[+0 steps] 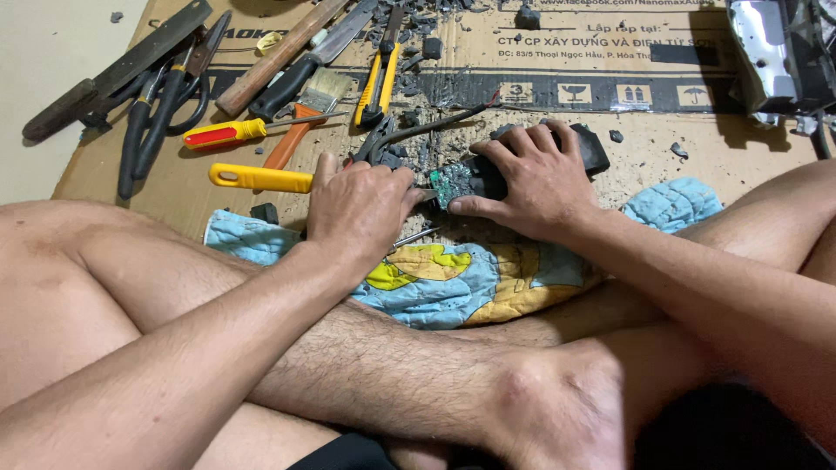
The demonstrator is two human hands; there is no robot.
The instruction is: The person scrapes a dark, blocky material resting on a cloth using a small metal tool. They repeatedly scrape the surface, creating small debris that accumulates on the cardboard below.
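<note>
I sit cross-legged on flattened cardboard (610,52). My right hand (531,178) presses down on a black block (592,148) whose end shows a green circuit board (453,181). My left hand (361,209) is closed around a yellow-handled tool (259,178) whose handle sticks out to the left; its tip points at the green board. A thin metal rod (416,236) pokes out below my left hand. Both hands work above a blue and yellow patterned cloth (453,278).
Tools lie at the back left: a red and yellow screwdriver (222,133), a paintbrush (300,122), black shears (161,104), a wooden-handled tool (274,61), yellow-black pliers (379,83) and a knife (296,74). Dark debris is scattered about. A silvery device (775,52) sits top right.
</note>
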